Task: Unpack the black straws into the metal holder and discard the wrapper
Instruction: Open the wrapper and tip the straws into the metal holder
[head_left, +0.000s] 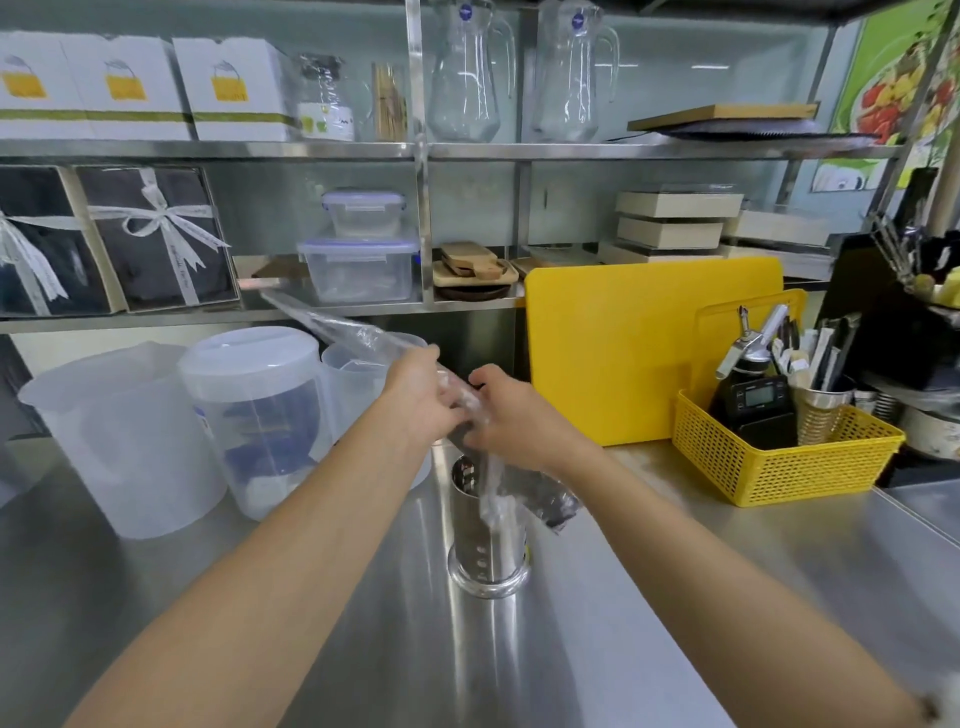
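Note:
A perforated metal holder (488, 551) stands upright on the steel counter, just below my hands. My left hand (415, 400) grips the clear plastic wrapper (343, 327), whose empty end sticks up and to the left. My right hand (511, 415) is closed around the bundle of black straws (550, 499), still partly inside the wrapper. The bundle is tilted, and its lower end pokes out under my right wrist, beside the holder's rim. The inside of the holder is mostly hidden by the plastic.
Translucent plastic pitchers (254, 415) stand close on the left. A yellow cutting board (613, 353) leans behind, and a yellow basket (779, 462) of utensils sits at the right. Shelves with boxes, containers and glass jugs fill the back.

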